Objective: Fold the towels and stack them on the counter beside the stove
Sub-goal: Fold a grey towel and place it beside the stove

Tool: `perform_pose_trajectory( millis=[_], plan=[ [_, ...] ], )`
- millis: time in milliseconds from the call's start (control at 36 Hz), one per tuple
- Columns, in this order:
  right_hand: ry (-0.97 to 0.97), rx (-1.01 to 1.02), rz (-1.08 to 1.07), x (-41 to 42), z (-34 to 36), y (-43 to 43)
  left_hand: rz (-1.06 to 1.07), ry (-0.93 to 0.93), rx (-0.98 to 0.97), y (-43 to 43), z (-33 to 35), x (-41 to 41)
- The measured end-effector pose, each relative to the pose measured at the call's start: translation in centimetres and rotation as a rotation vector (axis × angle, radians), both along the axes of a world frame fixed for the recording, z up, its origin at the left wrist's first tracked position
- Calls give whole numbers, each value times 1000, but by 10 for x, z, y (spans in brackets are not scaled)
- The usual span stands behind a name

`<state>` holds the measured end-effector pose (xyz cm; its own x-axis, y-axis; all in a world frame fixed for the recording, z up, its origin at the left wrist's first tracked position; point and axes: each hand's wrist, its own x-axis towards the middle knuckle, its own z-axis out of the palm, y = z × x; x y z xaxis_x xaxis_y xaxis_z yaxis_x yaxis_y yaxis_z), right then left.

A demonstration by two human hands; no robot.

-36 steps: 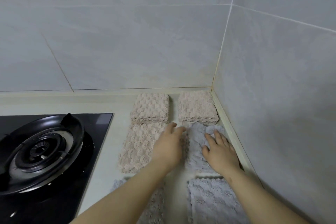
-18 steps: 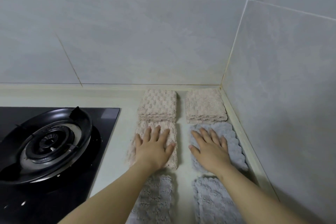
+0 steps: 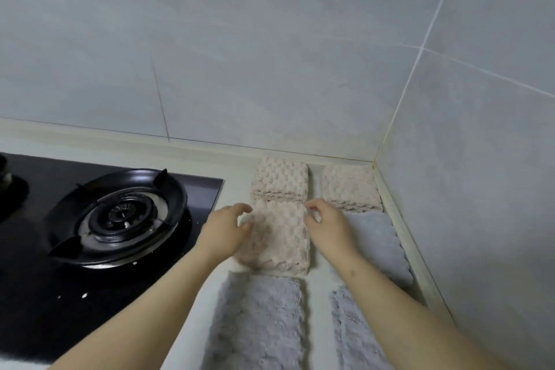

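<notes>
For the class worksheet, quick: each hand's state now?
Left hand: curled at left edge of the folded beige waffle-textured towel; grip unclear.
Right hand: curled at its far right corner; grip unclear.

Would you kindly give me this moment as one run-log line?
step: folding | left hand: at beige towel left edge | right hand: at its far right corner | grip: unclear | back: two folded towels
</notes>
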<state>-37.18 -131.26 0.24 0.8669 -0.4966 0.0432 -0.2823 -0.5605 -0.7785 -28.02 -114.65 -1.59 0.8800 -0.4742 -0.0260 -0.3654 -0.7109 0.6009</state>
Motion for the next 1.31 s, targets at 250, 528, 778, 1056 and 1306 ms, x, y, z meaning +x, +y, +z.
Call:
perform_pose_trajectory(
  millis=[250, 528, 778, 1056, 1306],
  plan=[
    [-15, 80, 326, 46, 19, 135, 342, 75, -222, 137, 38, -14],
    [92, 157, 776, 78, 9, 356, 869, -26, -347, 352, 29, -40],
    [149, 161, 1004, 103, 2, 568, 1096, -62, -428, 559, 23, -53],
    [217, 209, 1114, 127, -3, 749, 1300, -6, -469, 742, 26, -50],
    [258, 232, 1116, 183, -14, 829, 1326, 21, -564, 823, 21, 7]
  ],
)
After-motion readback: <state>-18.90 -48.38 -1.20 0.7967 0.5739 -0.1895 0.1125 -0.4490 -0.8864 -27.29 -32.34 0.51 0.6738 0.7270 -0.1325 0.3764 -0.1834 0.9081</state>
